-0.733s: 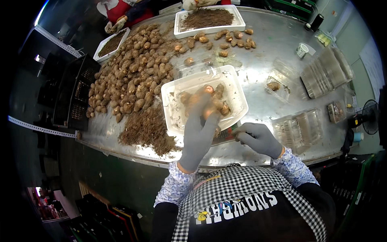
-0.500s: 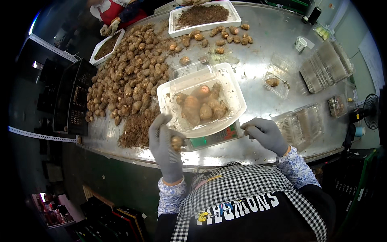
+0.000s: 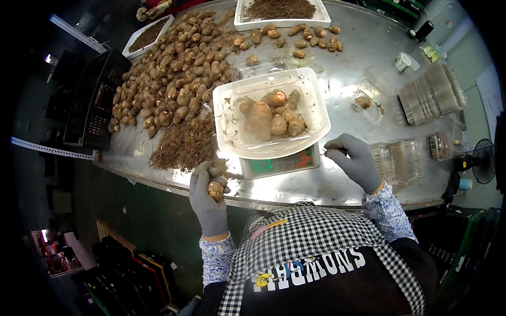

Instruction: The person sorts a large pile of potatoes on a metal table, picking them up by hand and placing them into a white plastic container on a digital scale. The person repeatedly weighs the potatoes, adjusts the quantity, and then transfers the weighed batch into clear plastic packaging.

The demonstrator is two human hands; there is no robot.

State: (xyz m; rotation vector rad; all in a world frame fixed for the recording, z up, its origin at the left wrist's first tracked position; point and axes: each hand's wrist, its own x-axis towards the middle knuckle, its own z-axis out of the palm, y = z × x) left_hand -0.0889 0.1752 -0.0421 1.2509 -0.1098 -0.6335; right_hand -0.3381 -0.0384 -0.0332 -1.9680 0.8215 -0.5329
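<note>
My left hand (image 3: 205, 197), in a grey glove, is closed around a small taro (image 3: 215, 190) at the table's near edge. My right hand (image 3: 354, 158), gloved alike, is held with bent fingers pinched together to the right of the scale; what lies between them, if anything, cannot be made out. Between the hands stands a digital scale (image 3: 284, 164) with a green display. On it rests a white tub (image 3: 224, 118), with a clear plastic box (image 3: 304, 92) inside that holds several taros (image 3: 278, 125). The box's clear lid part (image 3: 258, 69) hangs over the tub's far rim.
A big heap of taros (image 3: 179, 79) covers the left of the metal table, with root scraps (image 3: 184, 145) before it. White trays of soil (image 3: 282, 9) and several loose taros (image 3: 300, 45) lie at the back. Stacked clear boxes (image 3: 432, 95) and a small fan (image 3: 482, 158) stand right.
My left hand has drawn back from the tub toward me, still holding the taro. The right hand has lifted slightly away from the scale. The head view has shifted a little.
</note>
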